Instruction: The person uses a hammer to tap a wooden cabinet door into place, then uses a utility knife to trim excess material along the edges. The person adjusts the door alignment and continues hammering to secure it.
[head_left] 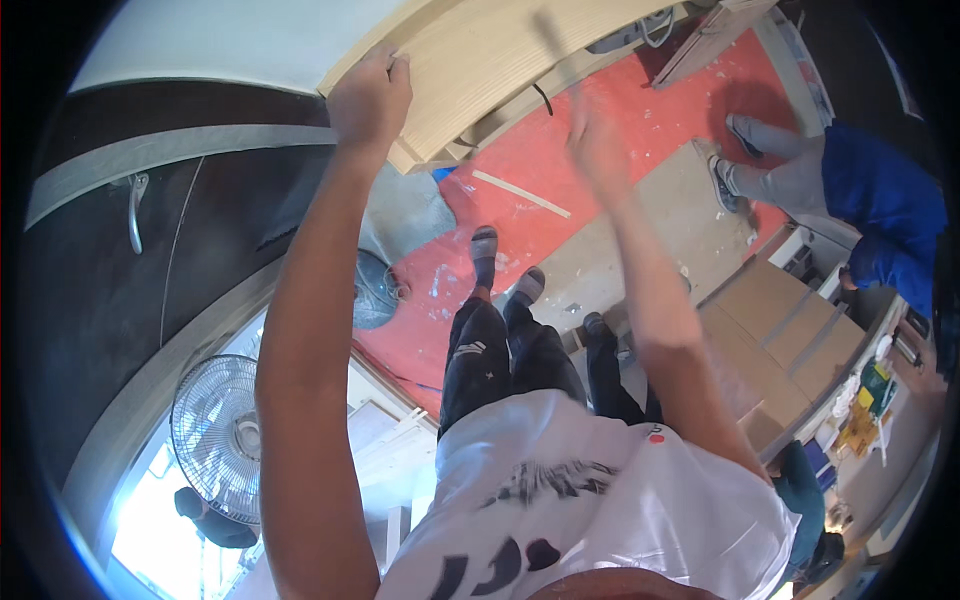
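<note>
High in front of me runs a pale wooden panel [490,70] with a framed edge. My left hand [370,95] is closed at its left end, fingers curled against the wood beside the white wall. Whether something small is pinched in those fingers is hidden. To the right, my right hand [598,150] is raised and wrapped round the handle of what looks like a hammer [556,50]. Motion smears both hand and tool. The tool's upper part overlaps the panel in view; contact cannot be told. A short black cable [543,98] sticks out below the panel.
Red sheeting [440,290] covers much of the floor, with a thin wooden strip [520,194] lying on it. A person in blue [880,210] bends at the right near cardboard [780,320]. At the left are a fan [218,435] and a dark panel with a metal handle [137,212].
</note>
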